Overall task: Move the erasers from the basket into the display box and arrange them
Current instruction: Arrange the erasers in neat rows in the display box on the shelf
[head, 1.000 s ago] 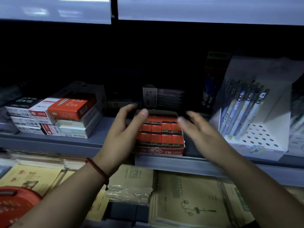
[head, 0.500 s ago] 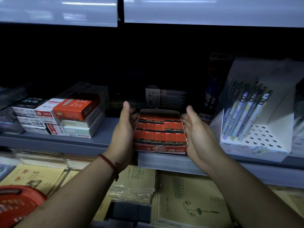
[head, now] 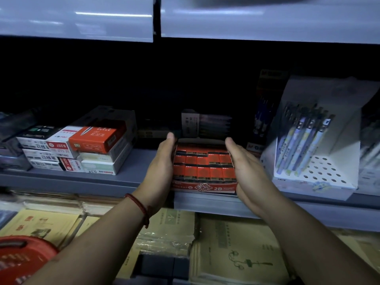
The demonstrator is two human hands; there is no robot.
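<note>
Left hand (head: pixel 162 171): fingers straight, pressed flat on the left wall of the display box (head: pixel 203 187).
Right hand (head: pixel 246 171): fingers straight, flat on the right wall.
Erasers (head: pixel 203 171): red rows filling the box.
Box: at the front edge of the shelf (head: pixel 133 163).
Room: bare shelf to the left; pen stand (head: pixel 320 179) close on the right.
Basket (head: pixel 22 258): far down left.

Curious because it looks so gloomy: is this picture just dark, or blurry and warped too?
Head view: the shelf recess is near-black shadow; glare streaks the pale panel above; display box, left hand and right hand are lit and fairly sharp; the red basket in the corner is soft; straight edges bow, wide-angle.
</note>
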